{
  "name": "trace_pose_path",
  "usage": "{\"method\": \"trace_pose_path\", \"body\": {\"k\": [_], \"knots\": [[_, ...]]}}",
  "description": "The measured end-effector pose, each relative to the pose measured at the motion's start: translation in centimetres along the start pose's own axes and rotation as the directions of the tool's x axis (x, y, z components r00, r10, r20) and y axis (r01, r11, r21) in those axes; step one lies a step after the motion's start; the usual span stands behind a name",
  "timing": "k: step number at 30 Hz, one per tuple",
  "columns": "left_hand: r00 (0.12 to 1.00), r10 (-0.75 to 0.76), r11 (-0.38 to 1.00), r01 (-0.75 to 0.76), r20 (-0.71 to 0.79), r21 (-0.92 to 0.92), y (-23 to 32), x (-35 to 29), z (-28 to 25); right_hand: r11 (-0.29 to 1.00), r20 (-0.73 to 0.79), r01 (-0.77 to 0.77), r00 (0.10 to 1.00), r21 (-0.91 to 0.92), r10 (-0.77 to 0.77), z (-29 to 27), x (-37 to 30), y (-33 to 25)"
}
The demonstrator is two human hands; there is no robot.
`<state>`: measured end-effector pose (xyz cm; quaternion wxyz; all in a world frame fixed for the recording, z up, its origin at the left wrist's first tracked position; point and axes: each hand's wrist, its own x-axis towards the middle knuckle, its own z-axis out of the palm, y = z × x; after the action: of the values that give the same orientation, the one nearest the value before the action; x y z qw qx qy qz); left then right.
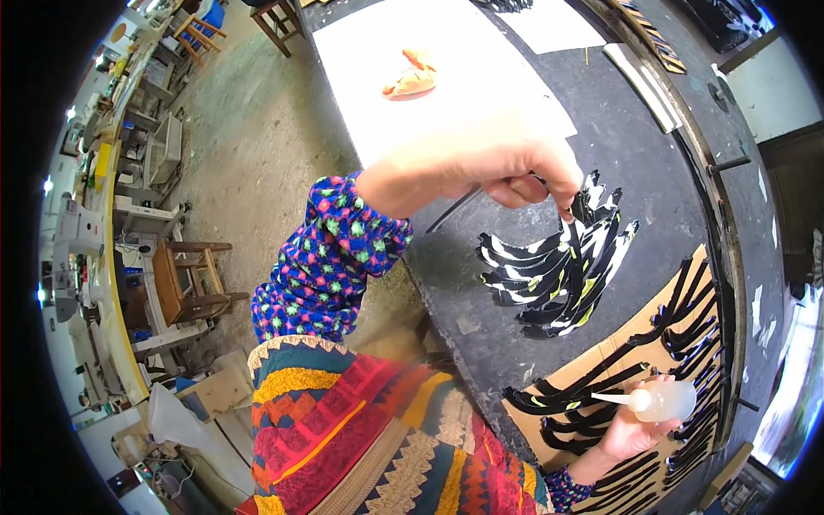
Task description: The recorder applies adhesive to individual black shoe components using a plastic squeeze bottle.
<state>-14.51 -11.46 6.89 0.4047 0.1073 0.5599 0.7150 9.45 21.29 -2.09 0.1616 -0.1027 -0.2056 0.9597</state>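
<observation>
Person leans over a dark table (pixel 669 197), both bare hands over it. Left hand (pixel 515 176) is over the middle of the table, fingers curled in, thumb and forefinger nearly together at the upper part of a fanned pile of black strips (pixel 573 266) with white and some yellow-green patches; can't tell if the tips have hold of one. A thin dark strip (pixel 455 209) shows out past the curled fingers toward the table's left edge; can't tell whether it's held. Pile sits mid-table, between the left and right edges. Right hand (pixel 631 429) is wrapped round a translucent squeeze bottle (pixel 668 401), gripped, tilted on its side, nozzle pointing toward the left edge. Bottle is above a cardboard sheet (pixel 627 345) at the table's lower end, which carries rows of curved black pieces (pixel 549 400). Upper end: large white sheet (pixel 472 43) reaching the left edge, crumpled orange item (pixel 412 81) on it; pale flat bar (pixel 644 90) near the right edge. Wooden stool (pixel 184 279) on the floor, off the left edge.
</observation>
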Motion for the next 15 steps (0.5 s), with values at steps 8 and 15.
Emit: {"method": "trace_pose_path", "body": {"k": [8,15], "knots": [[0.995,-0.088,0.958,0.073,0.043,0.279,-1.1,1.1,0.1,1.000,0.001,-0.018,1.000,0.000,0.018,-0.9,0.3,-0.2],[0.986,0.002,0.899,-0.075,0.168,0.432,-2.0,1.4,-0.4,0.999,-0.010,-0.032,0.999,0.030,0.032,-0.6,0.3,0.1]]}}
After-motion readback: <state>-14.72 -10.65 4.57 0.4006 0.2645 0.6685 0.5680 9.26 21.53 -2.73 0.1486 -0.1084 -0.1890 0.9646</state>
